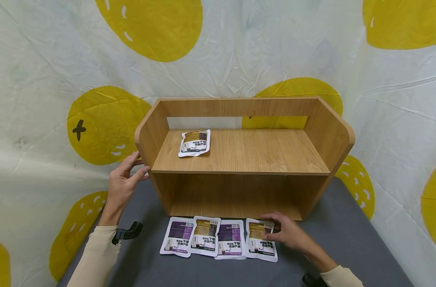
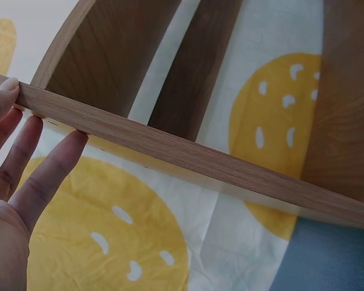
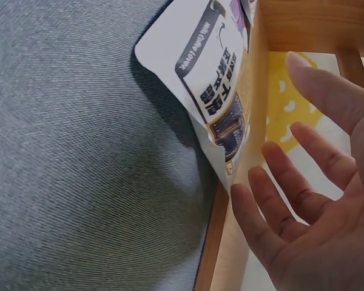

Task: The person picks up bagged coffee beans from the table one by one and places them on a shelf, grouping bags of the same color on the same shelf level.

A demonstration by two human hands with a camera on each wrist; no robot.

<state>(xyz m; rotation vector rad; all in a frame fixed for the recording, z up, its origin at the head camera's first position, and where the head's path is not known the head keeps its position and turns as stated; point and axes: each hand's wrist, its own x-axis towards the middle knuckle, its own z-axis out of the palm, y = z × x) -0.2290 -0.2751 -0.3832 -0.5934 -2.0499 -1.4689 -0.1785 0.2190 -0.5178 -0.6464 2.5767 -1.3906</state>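
At the left end of a wooden two-tier shelf rack (image 1: 239,151), my left hand (image 1: 122,183) touches the side panel (image 2: 170,148) with its thumb and fairly straight fingertips. My right hand (image 1: 287,231) hovers at the rightmost brown-and-white pouch (image 1: 261,240), fingers relaxed and spread. The right wrist view shows nothing between its thumb and fingers, with that pouch (image 3: 209,79) just beyond the fingertips. Left of it, partly overlapping in a row, lie a purple pouch (image 1: 230,239), a brown one (image 1: 205,236) and another purple one (image 1: 178,237). One brown pouch (image 1: 195,143) rests on the upper tier, toward the left.
Everything stands on a dark grey tabletop (image 1: 142,267). The row of pouches lies along the front of the rack's lower tier (image 1: 235,195). Behind hangs a white cloth (image 1: 232,52) printed with yellow shapes.
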